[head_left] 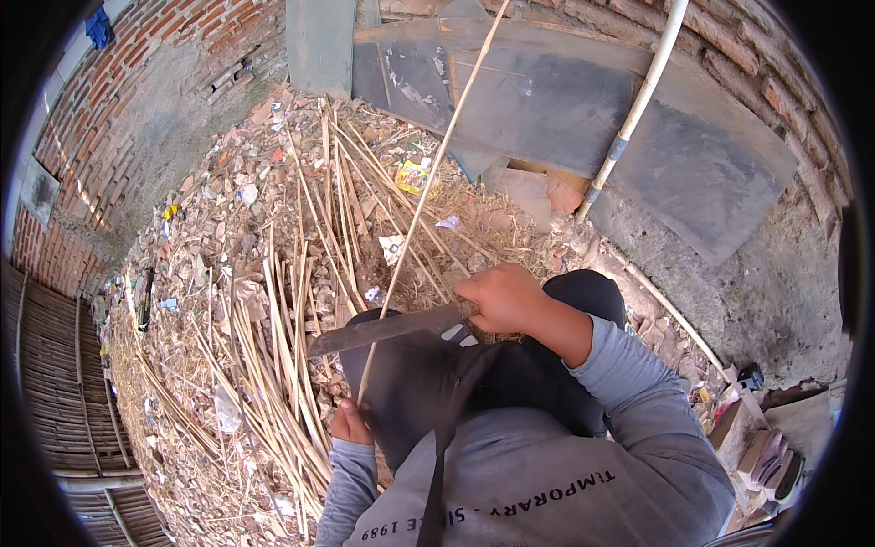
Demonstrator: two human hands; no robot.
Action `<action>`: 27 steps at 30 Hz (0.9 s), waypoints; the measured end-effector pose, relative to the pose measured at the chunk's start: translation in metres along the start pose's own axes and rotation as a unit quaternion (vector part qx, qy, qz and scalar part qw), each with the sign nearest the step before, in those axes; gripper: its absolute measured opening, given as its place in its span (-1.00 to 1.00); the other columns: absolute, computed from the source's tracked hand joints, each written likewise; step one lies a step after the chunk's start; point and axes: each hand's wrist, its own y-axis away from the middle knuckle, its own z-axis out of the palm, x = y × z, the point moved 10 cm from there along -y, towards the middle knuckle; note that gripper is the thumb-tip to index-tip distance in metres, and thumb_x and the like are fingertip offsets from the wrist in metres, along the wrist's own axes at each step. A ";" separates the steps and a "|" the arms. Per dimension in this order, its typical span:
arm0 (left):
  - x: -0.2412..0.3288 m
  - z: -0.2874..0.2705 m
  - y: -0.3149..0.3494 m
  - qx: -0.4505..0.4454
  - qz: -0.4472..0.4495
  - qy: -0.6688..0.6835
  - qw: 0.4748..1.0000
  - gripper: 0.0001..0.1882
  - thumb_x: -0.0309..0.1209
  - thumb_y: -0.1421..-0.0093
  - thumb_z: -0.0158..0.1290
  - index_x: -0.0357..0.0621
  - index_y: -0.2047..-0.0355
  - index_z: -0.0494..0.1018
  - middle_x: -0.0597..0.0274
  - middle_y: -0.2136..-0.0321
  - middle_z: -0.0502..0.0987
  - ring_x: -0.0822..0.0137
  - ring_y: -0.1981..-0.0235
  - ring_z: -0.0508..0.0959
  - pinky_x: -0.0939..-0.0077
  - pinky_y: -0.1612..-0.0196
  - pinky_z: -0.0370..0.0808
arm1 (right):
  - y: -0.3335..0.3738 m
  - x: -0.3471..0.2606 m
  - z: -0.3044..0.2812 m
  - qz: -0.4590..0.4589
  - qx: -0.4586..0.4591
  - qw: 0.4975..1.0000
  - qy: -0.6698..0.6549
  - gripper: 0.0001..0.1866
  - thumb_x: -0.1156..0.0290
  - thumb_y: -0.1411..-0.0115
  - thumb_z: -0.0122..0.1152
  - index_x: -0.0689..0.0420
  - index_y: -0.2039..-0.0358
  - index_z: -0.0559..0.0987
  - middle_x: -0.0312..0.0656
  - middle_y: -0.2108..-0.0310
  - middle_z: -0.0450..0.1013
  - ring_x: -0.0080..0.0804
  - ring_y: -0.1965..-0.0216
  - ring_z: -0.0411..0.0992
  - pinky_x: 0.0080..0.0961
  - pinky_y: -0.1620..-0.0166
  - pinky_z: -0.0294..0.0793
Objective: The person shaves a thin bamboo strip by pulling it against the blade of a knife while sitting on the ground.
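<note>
My right hand point(503, 296) is closed around the handle of a machete point(390, 332). Its broad dark blade points left above my thigh and crosses a long, thin bamboo strip point(427, 193). Low by my left leg, my left hand point(351, 425) grips the near end of that strip, which slants up and away toward the far wall. Blade and strip overlap in view, but whether they touch I cannot tell. On the ground to the left lie many split bamboo strips point(273, 356), and more strips point(342, 205) lie farther ahead.
Rubble and litter point(196, 237) cover the ground. Dark boards point(556, 96) lean on the far brick wall, with a pale pipe point(643, 100) standing before them. A bamboo slat panel point(59, 383) is at the left. Sandals point(773, 463) lie at the right.
</note>
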 end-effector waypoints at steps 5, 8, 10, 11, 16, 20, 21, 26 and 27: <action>-0.046 -0.015 0.023 0.007 -0.068 -0.022 0.997 -0.47 -0.14 -0.41 -0.22 -0.34 0.51 0.47 0.19 0.70 0.42 0.39 0.64 0.38 0.40 0.54 0.30 | -0.031 0.000 0.008 -0.003 -0.028 0.999 0.025 -0.77 0.34 0.13 0.27 0.02 0.39 0.53 -0.16 0.48 0.52 -0.07 0.37 0.53 -0.10 0.35 0.49; -0.049 -0.026 0.037 0.025 -0.081 -0.049 0.995 -0.49 -0.16 -0.39 -0.18 -0.37 0.50 0.47 0.12 0.68 0.47 0.33 0.61 0.43 0.38 0.50 0.36 | -0.041 -0.008 0.026 -0.025 -0.072 0.997 0.019 -0.77 0.34 0.13 0.26 0.01 0.38 0.55 -0.13 0.48 0.52 -0.07 0.36 0.53 -0.10 0.33 0.50; -0.053 -0.031 0.047 0.027 -0.100 -0.068 0.992 -0.47 -0.12 -0.37 -0.16 -0.39 0.47 0.48 0.03 0.64 0.51 0.26 0.59 0.49 0.36 0.46 0.40 | -0.046 -0.004 0.035 -0.009 -0.092 0.996 0.015 -0.77 0.34 0.14 0.26 0.01 0.38 0.55 -0.11 0.49 0.52 -0.06 0.36 0.53 -0.09 0.32 0.50; -0.054 -0.029 0.049 0.028 -0.106 -0.069 0.992 -0.47 -0.12 -0.37 -0.16 -0.39 0.47 0.48 0.03 0.64 0.51 0.26 0.59 0.49 0.36 0.46 0.40 | -0.048 0.001 0.040 0.009 -0.109 0.994 0.014 -0.77 0.34 0.14 0.25 0.01 0.38 0.55 -0.10 0.50 0.51 -0.05 0.36 0.53 -0.09 0.31 0.50; -0.058 -0.032 0.051 0.059 -0.133 -0.133 0.980 -0.39 -0.04 -0.39 -0.25 -0.37 0.51 0.46 0.02 0.68 0.48 0.16 0.63 0.48 0.28 0.50 0.38 | -0.050 0.040 0.059 0.071 -0.095 0.989 -0.084 -0.80 0.35 0.13 0.21 0.03 0.40 0.56 -0.08 0.51 0.51 -0.02 0.35 0.52 -0.07 0.30 0.50; -0.071 -0.039 0.052 0.034 -0.132 -0.128 0.982 -0.39 -0.02 -0.38 -0.27 -0.33 0.52 0.43 0.05 0.74 0.41 0.06 0.68 0.45 0.19 0.55 0.33 | -0.051 0.002 0.061 -0.015 -0.092 0.996 -0.013 -0.81 0.35 0.12 0.19 0.03 0.41 0.57 -0.08 0.48 0.51 -0.01 0.34 0.52 -0.08 0.29 0.49; -0.067 -0.038 0.049 0.031 -0.133 -0.127 0.982 -0.39 -0.02 -0.38 -0.27 -0.33 0.52 0.43 0.05 0.74 0.41 0.06 0.68 0.45 0.19 0.55 0.33 | -0.053 0.012 0.062 -0.013 -0.094 0.995 -0.012 -0.81 0.35 0.12 0.19 0.03 0.41 0.57 -0.08 0.48 0.51 -0.01 0.34 0.52 -0.08 0.29 0.49; -0.029 -0.027 0.038 -0.007 -0.042 -0.248 0.968 -0.44 -0.01 -0.35 -0.24 -0.23 0.57 0.37 -0.11 0.71 0.39 -0.20 0.61 0.44 0.06 0.54 0.33 | -0.060 0.043 0.080 0.093 -0.149 0.982 -0.072 -0.82 0.37 0.11 0.20 0.04 0.42 0.57 -0.09 0.46 0.52 -0.04 0.31 0.53 -0.08 0.26 0.50; -0.024 -0.034 0.040 0.009 -0.037 -0.278 0.960 -0.46 -0.02 -0.35 -0.23 -0.22 0.55 0.38 -0.14 0.69 0.41 -0.23 0.59 0.45 0.02 0.53 0.34 | -0.057 0.035 0.084 0.091 -0.148 0.982 -0.077 -0.82 0.37 0.11 0.20 0.04 0.42 0.57 -0.09 0.46 0.52 -0.04 0.31 0.53 -0.08 0.26 0.50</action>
